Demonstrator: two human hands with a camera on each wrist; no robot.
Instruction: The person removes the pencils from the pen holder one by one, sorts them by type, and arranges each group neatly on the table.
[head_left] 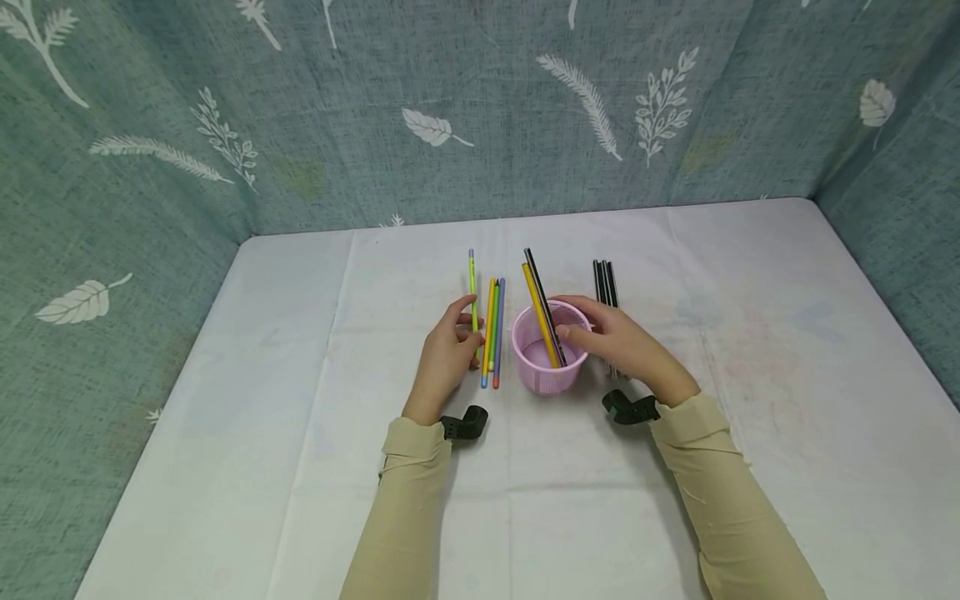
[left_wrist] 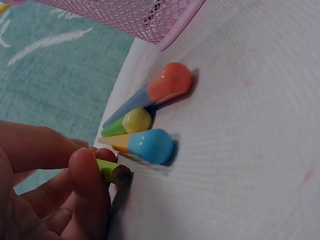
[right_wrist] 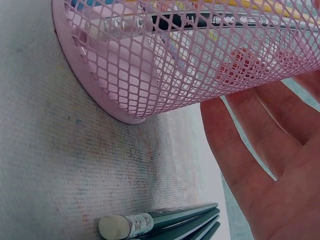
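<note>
My left hand (head_left: 442, 354) pinches a light green pencil (left_wrist: 111, 170) between thumb and fingers. Its flat end points at the left wrist camera, low over the white cloth. Just right of it, three pencils lie side by side: one yellow with a blue end (left_wrist: 152, 146), one green (left_wrist: 117, 126) and one purple with a red end (left_wrist: 170, 82). A pink mesh pencil cup (head_left: 550, 383) stands upright beside them, with a yellow pencil (head_left: 536, 292) and a black pencil (head_left: 531, 260) leaning in it. My right hand (head_left: 630, 340) holds the cup's right side, thumb over the rim and fingers along the outside.
Several black pencils (head_left: 604, 279) with white erasers lie together right of the cup, partly under my right hand. A white cloth (head_left: 337, 517) covers the table. A green leaf-patterned curtain (head_left: 480, 108) hangs behind and along both sides.
</note>
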